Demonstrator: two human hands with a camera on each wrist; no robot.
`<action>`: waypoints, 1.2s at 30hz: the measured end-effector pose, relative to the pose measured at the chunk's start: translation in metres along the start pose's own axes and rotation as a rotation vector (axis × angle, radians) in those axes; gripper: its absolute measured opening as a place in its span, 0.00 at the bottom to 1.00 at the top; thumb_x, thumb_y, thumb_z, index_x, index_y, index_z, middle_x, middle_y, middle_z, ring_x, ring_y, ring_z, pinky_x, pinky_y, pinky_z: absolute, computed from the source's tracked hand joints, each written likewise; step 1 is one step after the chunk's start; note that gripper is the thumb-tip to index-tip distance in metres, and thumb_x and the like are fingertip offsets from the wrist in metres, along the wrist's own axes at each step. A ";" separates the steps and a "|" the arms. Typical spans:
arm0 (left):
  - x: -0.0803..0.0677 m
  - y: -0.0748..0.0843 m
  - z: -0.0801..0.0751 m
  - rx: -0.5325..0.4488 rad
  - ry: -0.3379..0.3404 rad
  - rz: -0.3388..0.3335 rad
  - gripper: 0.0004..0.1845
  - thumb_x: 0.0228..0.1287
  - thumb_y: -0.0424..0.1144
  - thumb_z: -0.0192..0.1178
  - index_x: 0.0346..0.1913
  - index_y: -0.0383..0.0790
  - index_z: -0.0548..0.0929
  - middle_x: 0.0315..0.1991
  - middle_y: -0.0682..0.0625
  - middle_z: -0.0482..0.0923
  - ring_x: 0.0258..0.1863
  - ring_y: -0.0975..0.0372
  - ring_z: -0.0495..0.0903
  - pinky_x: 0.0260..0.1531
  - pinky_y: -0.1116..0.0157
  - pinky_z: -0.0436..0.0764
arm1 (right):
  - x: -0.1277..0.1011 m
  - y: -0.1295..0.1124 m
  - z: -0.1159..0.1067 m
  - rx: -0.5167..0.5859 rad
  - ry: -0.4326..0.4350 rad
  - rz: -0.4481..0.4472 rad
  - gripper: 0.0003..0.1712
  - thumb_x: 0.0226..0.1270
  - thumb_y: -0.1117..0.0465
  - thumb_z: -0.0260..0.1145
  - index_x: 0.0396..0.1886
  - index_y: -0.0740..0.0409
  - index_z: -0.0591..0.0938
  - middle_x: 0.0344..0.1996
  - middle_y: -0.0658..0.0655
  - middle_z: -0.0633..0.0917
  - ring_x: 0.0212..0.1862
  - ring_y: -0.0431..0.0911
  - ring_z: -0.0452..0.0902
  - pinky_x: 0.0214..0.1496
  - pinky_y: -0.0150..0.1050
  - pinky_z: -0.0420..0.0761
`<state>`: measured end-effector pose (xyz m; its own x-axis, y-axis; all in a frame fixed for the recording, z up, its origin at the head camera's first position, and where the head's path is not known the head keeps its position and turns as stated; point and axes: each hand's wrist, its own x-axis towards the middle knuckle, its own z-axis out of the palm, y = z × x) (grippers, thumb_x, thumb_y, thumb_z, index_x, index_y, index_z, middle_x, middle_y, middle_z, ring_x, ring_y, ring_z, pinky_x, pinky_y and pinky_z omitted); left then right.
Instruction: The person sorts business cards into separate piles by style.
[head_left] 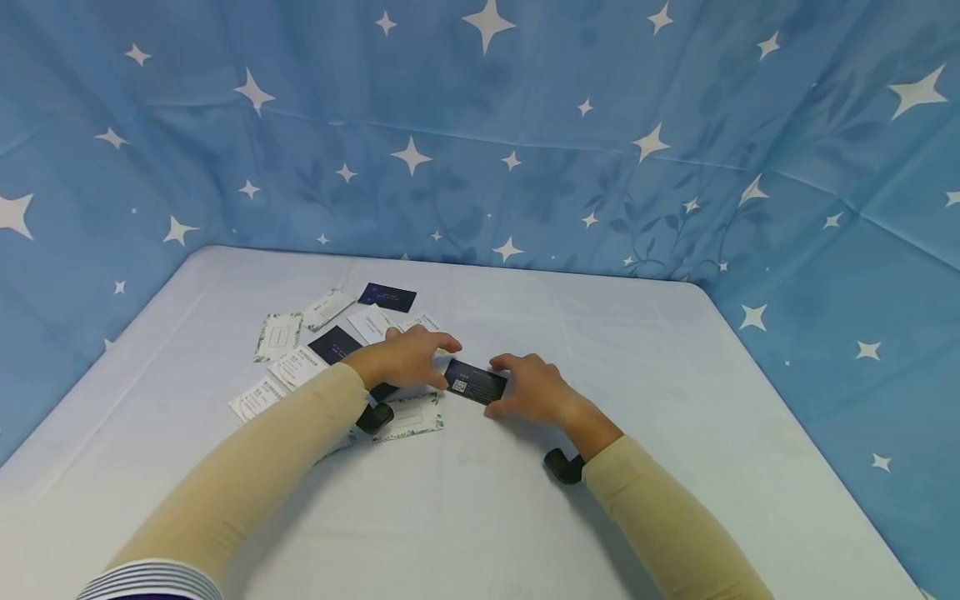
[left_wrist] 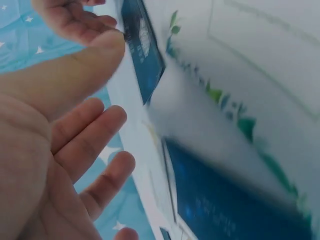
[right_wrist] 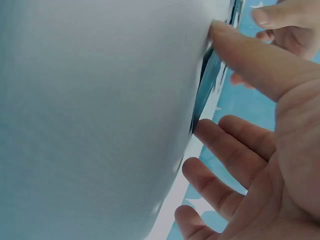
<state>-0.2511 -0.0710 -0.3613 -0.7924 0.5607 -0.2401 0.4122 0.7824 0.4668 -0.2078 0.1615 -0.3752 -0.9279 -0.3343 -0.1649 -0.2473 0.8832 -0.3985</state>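
Observation:
A dark business card [head_left: 476, 382] with a QR code lies on the white table between both hands. My right hand [head_left: 536, 390] holds its right end, thumb at the near corner and a fingertip at the far edge. In the right wrist view the card [right_wrist: 207, 87] shows nearly edge-on between thumb and fingertip. My left hand [head_left: 408, 358] is at the card's left end, thumb and fingers spread apart. In the left wrist view, the left thumb [left_wrist: 100, 55] appears beside the card [left_wrist: 142, 55]; contact cannot be told.
Under and behind the left forearm lies a loose spread of cards: white text cards [head_left: 297, 367], leaf-bordered cards [head_left: 278, 336] and dark cards [head_left: 387, 297]. One leaf-bordered card [head_left: 411, 417] lies just nearer than the left hand. A blue star-patterned curtain [head_left: 480, 167] hangs behind the table [head_left: 637, 333].

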 end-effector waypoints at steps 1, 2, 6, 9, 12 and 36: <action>0.002 0.001 0.001 0.005 -0.004 -0.008 0.36 0.61 0.47 0.72 0.71 0.53 0.72 0.68 0.51 0.71 0.69 0.53 0.63 0.64 0.43 0.53 | 0.000 0.000 0.000 -0.010 -0.001 0.000 0.43 0.55 0.47 0.78 0.69 0.54 0.75 0.59 0.56 0.80 0.58 0.54 0.71 0.59 0.55 0.69; 0.003 0.003 0.003 0.013 -0.006 -0.012 0.36 0.60 0.46 0.73 0.71 0.53 0.72 0.67 0.51 0.71 0.69 0.53 0.63 0.64 0.43 0.53 | -0.001 0.001 0.001 -0.017 -0.001 -0.002 0.42 0.55 0.47 0.78 0.68 0.54 0.76 0.58 0.56 0.80 0.58 0.54 0.71 0.59 0.55 0.69; 0.008 0.007 0.008 0.054 -0.003 -0.021 0.37 0.57 0.46 0.75 0.70 0.53 0.74 0.64 0.52 0.73 0.65 0.55 0.65 0.61 0.46 0.55 | -0.002 0.003 0.000 -0.010 0.014 -0.018 0.38 0.57 0.50 0.78 0.67 0.53 0.77 0.58 0.56 0.80 0.59 0.55 0.70 0.59 0.54 0.70; 0.009 0.008 0.010 0.087 0.010 -0.021 0.36 0.57 0.46 0.75 0.69 0.52 0.75 0.61 0.54 0.75 0.61 0.56 0.66 0.56 0.49 0.57 | -0.002 0.005 -0.001 0.008 0.021 -0.033 0.36 0.59 0.52 0.77 0.66 0.54 0.77 0.58 0.54 0.80 0.60 0.55 0.69 0.60 0.54 0.69; 0.008 0.009 0.011 0.098 0.021 -0.017 0.34 0.58 0.46 0.75 0.68 0.52 0.75 0.60 0.55 0.75 0.60 0.57 0.66 0.55 0.50 0.57 | 0.000 0.006 -0.002 0.033 0.024 -0.038 0.35 0.59 0.55 0.77 0.66 0.55 0.78 0.58 0.54 0.80 0.61 0.55 0.70 0.61 0.53 0.70; 0.042 -0.001 -0.008 -0.147 0.146 -0.067 0.33 0.58 0.42 0.75 0.66 0.46 0.76 0.61 0.53 0.77 0.65 0.54 0.64 0.62 0.48 0.55 | 0.045 0.038 -0.029 0.311 0.038 0.025 0.33 0.62 0.58 0.73 0.67 0.56 0.75 0.60 0.53 0.78 0.64 0.52 0.68 0.64 0.53 0.69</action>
<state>-0.2883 -0.0504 -0.3656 -0.8769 0.4555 -0.1535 0.2953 0.7625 0.5756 -0.2670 0.1897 -0.3720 -0.9437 -0.2965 -0.1465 -0.1330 0.7458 -0.6527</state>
